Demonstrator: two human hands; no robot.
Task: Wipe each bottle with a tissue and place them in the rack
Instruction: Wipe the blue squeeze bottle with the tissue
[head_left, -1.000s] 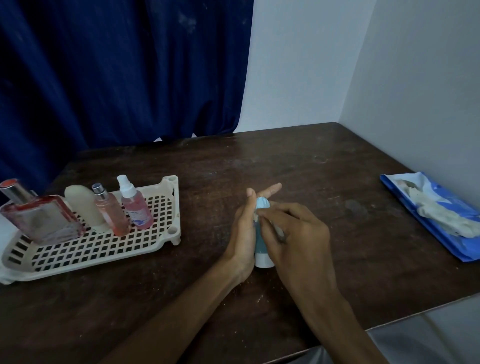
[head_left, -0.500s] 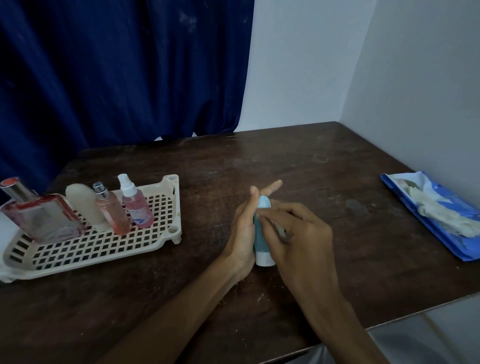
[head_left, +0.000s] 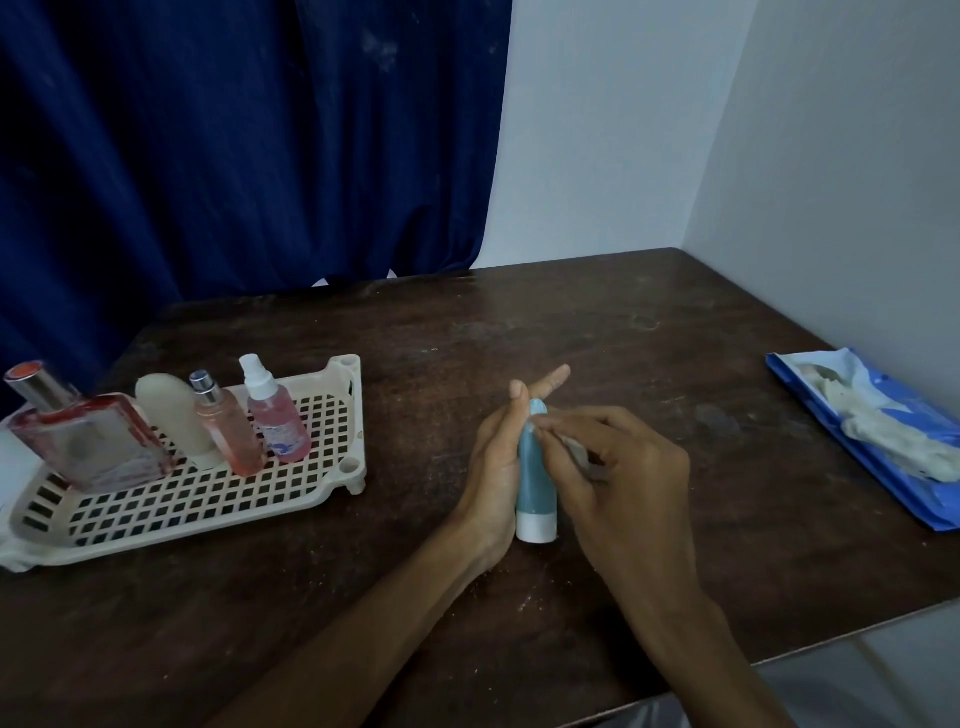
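Note:
A blue tube-shaped bottle with a white cap stands cap-down on the dark wooden table. My left hand holds it from the left, thumb and forefinger reaching past its top. My right hand pinches a small greyish tissue against the bottle's upper right side. The cream plastic rack lies at the left and carries a square red perfume bottle, a white rounded bottle, a slim pink bottle and a pink spray bottle.
A blue tissue pack with white tissue poking out lies at the table's right edge by the wall. A dark blue curtain hangs behind the table. The table's front edge runs just below my forearms.
My right hand's fingers have shifted slightly along the top of the blue bottle with the tissue. My left hand and the bottle stay in place.

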